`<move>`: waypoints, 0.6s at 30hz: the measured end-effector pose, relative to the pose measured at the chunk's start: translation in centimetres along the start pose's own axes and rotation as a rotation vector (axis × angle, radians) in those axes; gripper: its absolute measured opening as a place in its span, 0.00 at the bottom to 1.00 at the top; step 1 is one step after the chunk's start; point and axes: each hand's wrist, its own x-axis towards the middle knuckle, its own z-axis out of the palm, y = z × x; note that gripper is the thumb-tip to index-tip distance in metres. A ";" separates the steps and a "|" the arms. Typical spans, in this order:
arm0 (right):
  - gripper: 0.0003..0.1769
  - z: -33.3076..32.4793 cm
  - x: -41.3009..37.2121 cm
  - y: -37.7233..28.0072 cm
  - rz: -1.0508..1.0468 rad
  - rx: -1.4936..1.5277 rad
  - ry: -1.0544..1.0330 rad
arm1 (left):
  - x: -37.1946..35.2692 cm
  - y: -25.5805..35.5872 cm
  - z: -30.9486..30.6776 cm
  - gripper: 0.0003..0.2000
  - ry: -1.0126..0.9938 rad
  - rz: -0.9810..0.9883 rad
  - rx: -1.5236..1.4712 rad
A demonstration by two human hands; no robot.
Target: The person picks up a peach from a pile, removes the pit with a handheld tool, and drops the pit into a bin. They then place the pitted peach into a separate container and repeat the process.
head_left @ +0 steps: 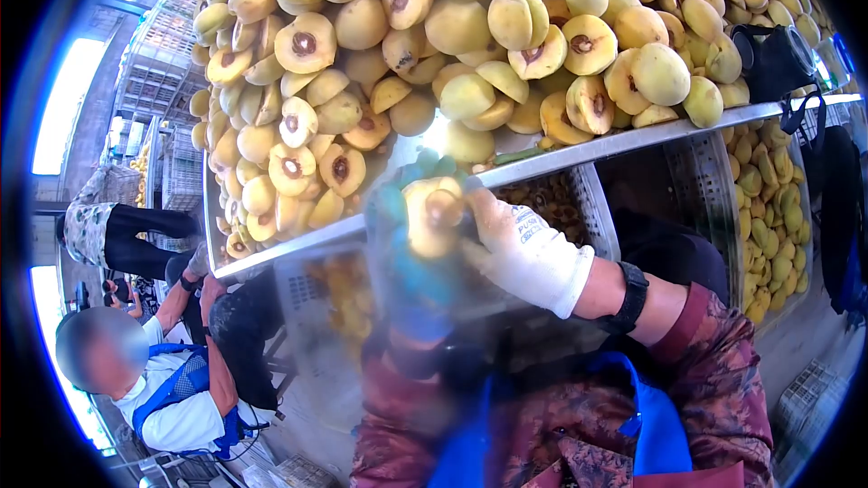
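Observation:
In front of the metal table's edge, my left hand (411, 285) in a teal glove is closed around a halved yellow peach (422, 237); motion smears it. The cut face is turned up toward me, with a brownish middle. My right hand (535, 251), in a white printed glove, is closed with its fingertips against the right side of this half. Whatever those fingers hold is hidden. Just beyond both hands, a large heap of halved peaches (362, 23) covers the table, many with pits showing.
The table's metal rim (624, 137) runs across in front of me. Below it stand a crate of peach halves (767, 217) and another crate (592, 208) with dark brown pieces. A black strapped object (773, 63) lies at right. Another person (185, 380) sits at left.

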 end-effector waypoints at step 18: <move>0.19 1.3 -2.0 0.0 0.000 0.107 -0.092 | -1.3 -1.2 -1.0 0.29 -0.012 0.137 -0.003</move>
